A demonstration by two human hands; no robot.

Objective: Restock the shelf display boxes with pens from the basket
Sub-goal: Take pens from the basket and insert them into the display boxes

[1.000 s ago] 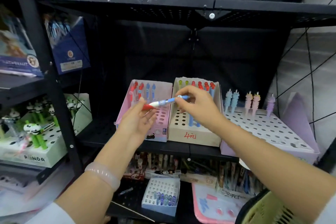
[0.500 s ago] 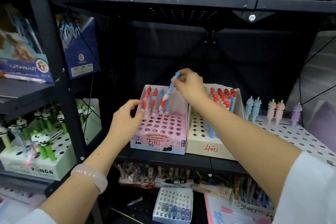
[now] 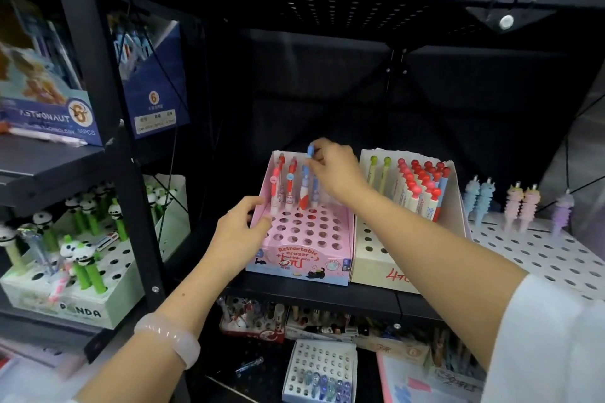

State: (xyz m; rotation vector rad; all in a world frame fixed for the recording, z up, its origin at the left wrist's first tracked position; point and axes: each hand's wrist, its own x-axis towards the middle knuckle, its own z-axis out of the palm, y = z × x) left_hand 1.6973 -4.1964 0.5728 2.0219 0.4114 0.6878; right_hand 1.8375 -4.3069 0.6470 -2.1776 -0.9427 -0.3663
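Note:
A pink display box (image 3: 307,258) marked "Retractable eraser" stands on the middle shelf, with several red and blue pens upright in its back row. My right hand (image 3: 337,170) pinches the top of a blue-and-red pen (image 3: 305,185) that stands nearly upright with its red tip in a back-row hole. My left hand (image 3: 240,232) grips the box's left wall. To the right is a beige box (image 3: 376,258) holding many red-topped pens (image 3: 420,186). The basket is out of view.
A white perforated stand (image 3: 537,249) with pastel pens stands at the right. A panda pen box (image 3: 82,301) sits on the left shelf, behind a black post (image 3: 131,193). Blue boxes (image 3: 154,88) sit upper left. More boxes (image 3: 320,370) lie on the shelf below.
My right hand brought the pen from level in front of the boxes up over the pink box and stood it in the back row. My left hand let it go and took the box's side.

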